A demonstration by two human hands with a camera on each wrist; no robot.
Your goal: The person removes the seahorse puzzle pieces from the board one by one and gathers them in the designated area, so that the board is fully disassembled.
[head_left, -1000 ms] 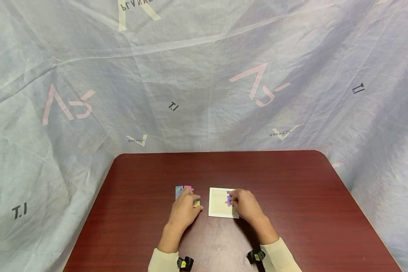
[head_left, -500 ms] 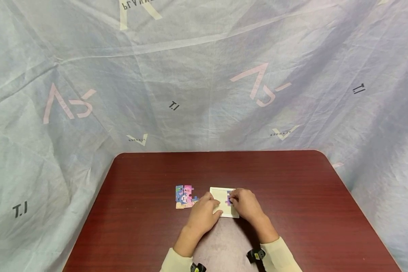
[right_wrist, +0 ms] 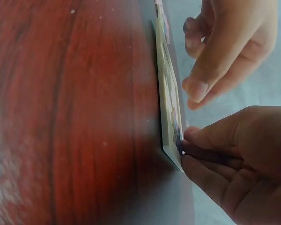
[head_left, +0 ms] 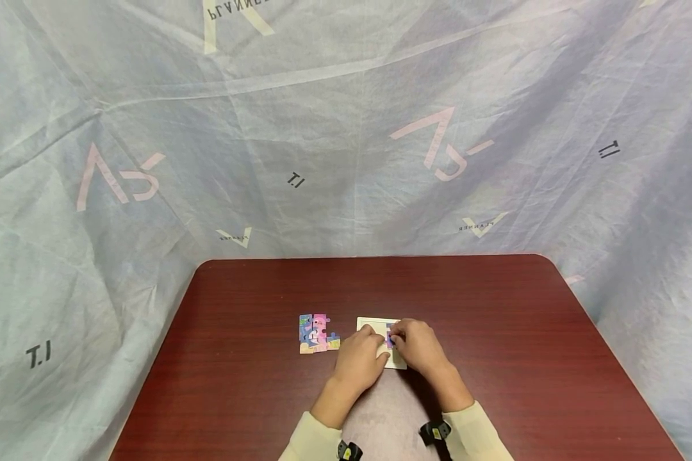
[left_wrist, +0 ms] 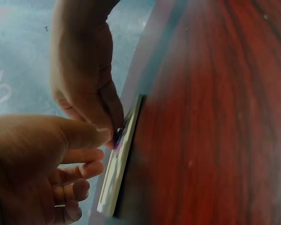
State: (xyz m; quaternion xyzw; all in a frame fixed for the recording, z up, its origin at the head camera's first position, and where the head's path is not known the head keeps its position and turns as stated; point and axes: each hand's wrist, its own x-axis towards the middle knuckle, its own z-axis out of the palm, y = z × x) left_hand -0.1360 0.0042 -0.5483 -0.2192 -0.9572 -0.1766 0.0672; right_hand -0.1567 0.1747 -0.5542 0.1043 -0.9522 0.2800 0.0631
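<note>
A shallow cream puzzle tray (head_left: 375, 319) lies on the table, with purple jigsaw pieces (head_left: 389, 340) along its right side. My right hand (head_left: 418, 346) reaches in from the right, pinching a purple jigsaw piece (right_wrist: 180, 146) between thumb and fingers at the tray. Over the tray's left part is my left hand (head_left: 357, 358), its fingers loosely bent. In the right wrist view, its thumb and index finger come close together above the tray, with no piece showing between them. The left hand covers much of the tray in the head view.
Left of the tray, several colourful jigsaw pieces (head_left: 320, 325) in pink, blue and yellow lie grouped together. The dark red wooden table (head_left: 254, 384) has rounded far corners. A pale grey printed cloth (head_left: 323, 128) hangs behind and beside it.
My left hand has moved right, from over the loose jigsaw pieces to the tray and close to my right hand, uncovering those pieces. My right hand has stayed nearly still.
</note>
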